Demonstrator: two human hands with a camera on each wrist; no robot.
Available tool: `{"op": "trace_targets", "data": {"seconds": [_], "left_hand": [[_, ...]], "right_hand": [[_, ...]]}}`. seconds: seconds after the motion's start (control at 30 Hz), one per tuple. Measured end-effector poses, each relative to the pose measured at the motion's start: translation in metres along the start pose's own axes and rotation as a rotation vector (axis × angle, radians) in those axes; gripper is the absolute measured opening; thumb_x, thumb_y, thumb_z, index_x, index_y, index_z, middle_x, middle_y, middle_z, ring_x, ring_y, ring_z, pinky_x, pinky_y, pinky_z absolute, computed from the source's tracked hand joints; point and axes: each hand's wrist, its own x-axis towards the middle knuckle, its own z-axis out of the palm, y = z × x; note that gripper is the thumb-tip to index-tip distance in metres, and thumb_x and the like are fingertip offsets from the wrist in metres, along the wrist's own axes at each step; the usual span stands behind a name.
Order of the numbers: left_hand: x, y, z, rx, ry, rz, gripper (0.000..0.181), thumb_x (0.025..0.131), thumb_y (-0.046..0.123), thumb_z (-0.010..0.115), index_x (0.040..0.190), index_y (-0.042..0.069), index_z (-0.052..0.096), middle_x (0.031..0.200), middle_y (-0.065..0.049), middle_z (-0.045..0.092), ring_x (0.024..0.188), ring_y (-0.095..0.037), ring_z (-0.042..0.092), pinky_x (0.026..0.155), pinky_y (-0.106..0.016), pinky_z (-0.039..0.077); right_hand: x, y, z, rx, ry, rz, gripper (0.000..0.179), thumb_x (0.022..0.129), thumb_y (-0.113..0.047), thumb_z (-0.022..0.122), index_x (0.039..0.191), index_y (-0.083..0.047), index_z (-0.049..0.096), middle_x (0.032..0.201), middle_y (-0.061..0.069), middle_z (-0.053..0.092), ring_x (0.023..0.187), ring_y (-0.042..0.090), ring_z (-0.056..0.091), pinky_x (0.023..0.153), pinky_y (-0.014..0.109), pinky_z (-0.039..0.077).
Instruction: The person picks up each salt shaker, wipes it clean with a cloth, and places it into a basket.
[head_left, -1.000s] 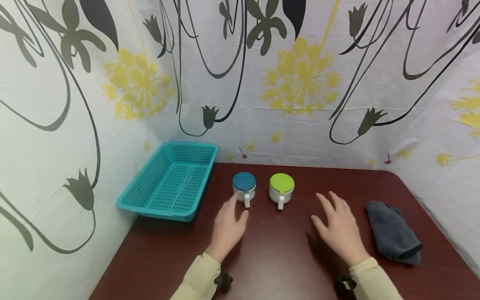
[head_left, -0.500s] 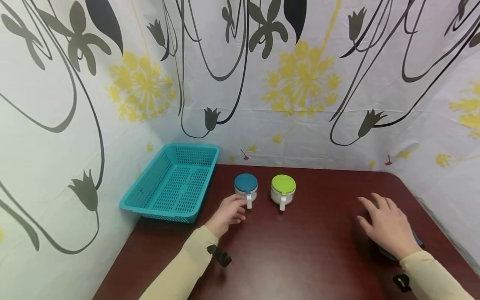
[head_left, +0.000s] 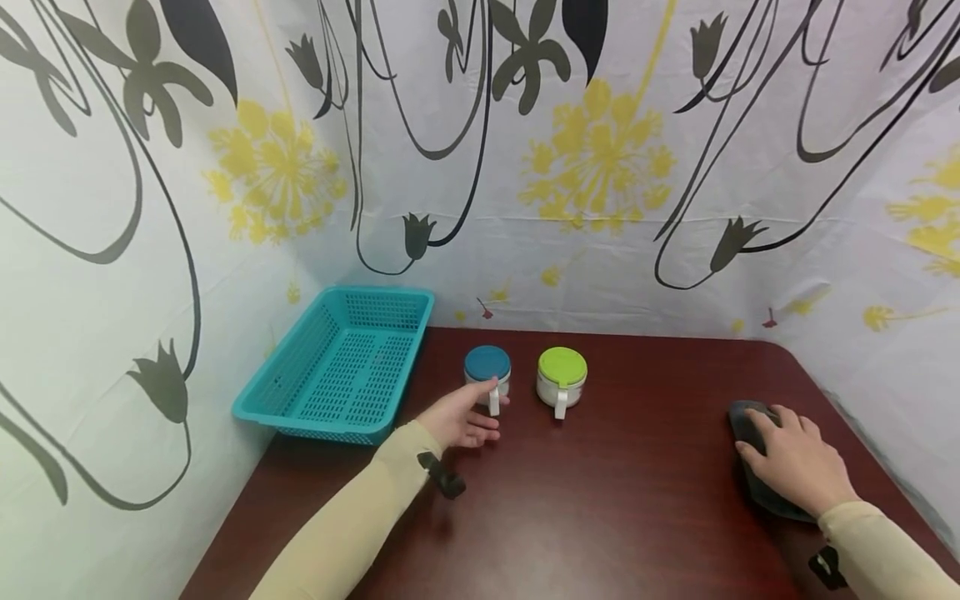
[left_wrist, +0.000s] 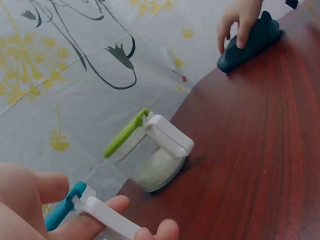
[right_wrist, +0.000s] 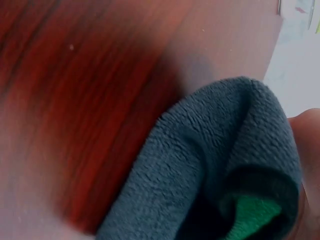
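At the blue-lidded jar (head_left: pixel 487 365), my left hand (head_left: pixel 453 417) reaches in from the left. In the left wrist view its index finger passes behind the white handle (left_wrist: pixel 112 217), with the thumb close to the lid hinge. The fingers are extended, not closed round the handle. A similar glass jar with a green lid (head_left: pixel 562 368) stands upright to the right; something pale lies in its bottom (left_wrist: pixel 157 170). Far right, my right hand (head_left: pixel 798 458) grips a folded dark grey cloth (head_left: pixel 772 500) on the table. The right wrist view shows the cloth (right_wrist: pixel 200 145) bunched, its green inside showing.
A turquoise plastic basket (head_left: pixel 341 367) stands at the table's left back, its near-left corner reaching past the table edge. Patterned white sheeting (head_left: pixel 465 167) rises behind the dark red table (head_left: pixel 622 500) and along both sides.
My right hand has moved right from mid-table onto the cloth and taken hold of it. My left hand has turned and put its fingers at the blue-lidded jar's handle.
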Motion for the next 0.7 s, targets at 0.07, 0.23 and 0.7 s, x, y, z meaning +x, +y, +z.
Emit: {"op": "trace_targets", "data": {"seconds": [0.07,0.23,0.7], "left_hand": [[0.001,0.003,0.001,-0.017,0.013,-0.013,0.067,0.091,0.063,0.061,0.126,0.006,0.069,0.127,-0.033,0.057,0.1,-0.037,0.067,0.075,-0.034,0.054],[0.004,0.004,0.001,-0.094,0.04,-0.023,0.07,0.092,0.059,0.064,0.124,-0.003,0.068,0.123,-0.033,0.059,0.098,-0.034,0.069,0.082,-0.034,0.054],[0.005,0.005,-0.006,-0.306,0.034,-0.023,0.063,0.087,0.048,0.076,0.116,-0.006,0.062,0.124,-0.034,0.06,0.099,-0.036,0.069,0.098,-0.044,0.05]], "right_hand": [[0.0,0.001,0.003,0.017,-0.019,0.016,0.077,0.095,-0.053,0.061,0.144,0.004,0.043,0.139,0.044,0.028,0.118,0.067,0.028,0.07,0.075,0.04],[0.0,0.002,0.008,0.06,-0.063,0.059,0.09,0.094,-0.065,0.054,0.148,0.005,0.035,0.139,0.047,0.021,0.114,0.07,0.027,0.064,0.073,0.042],[0.002,0.01,0.017,0.097,-0.1,0.19,0.1,0.092,-0.059,0.06,0.156,0.001,0.013,0.124,0.053,0.023,0.092,0.071,0.04,0.053,0.066,0.043]]}}
